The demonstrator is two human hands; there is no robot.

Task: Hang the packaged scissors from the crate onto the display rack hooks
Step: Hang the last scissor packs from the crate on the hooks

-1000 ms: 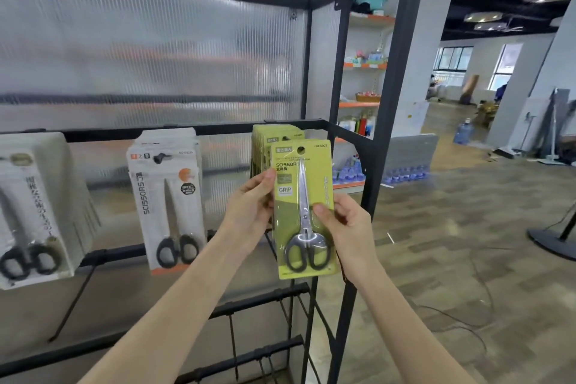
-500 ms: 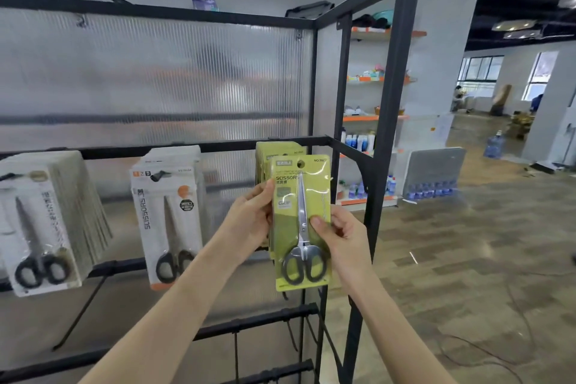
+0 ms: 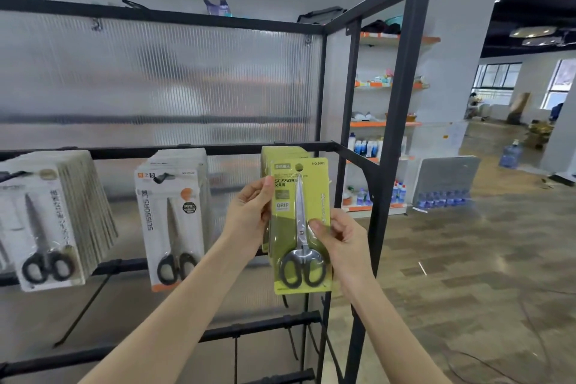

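Observation:
A yellow-green scissors pack (image 3: 300, 221) with silver blades and black handles is held upright in front of the rack's right hook. My left hand (image 3: 249, 215) pinches its left edge near the top. My right hand (image 3: 338, 237) grips its right edge at mid height, thumb on the front. Behind it hangs a stack of the same green packs (image 3: 282, 153) from the black rack bar (image 3: 218, 150). The hang hole at the pack's top sits just below that bar. No crate is in view.
Two stacks of white scissors packs hang further left, one (image 3: 173, 215) in the middle and one (image 3: 46, 227) at the far left. Black rack posts (image 3: 396, 134) stand right of my hands. Lower bars (image 3: 265, 326) run below. Store shelves and open wooden floor lie to the right.
My view has tilted up and closer, so the rack sits lower in frame. Both hands keep hold of the green pack, which stays in front of the hanging green stack.

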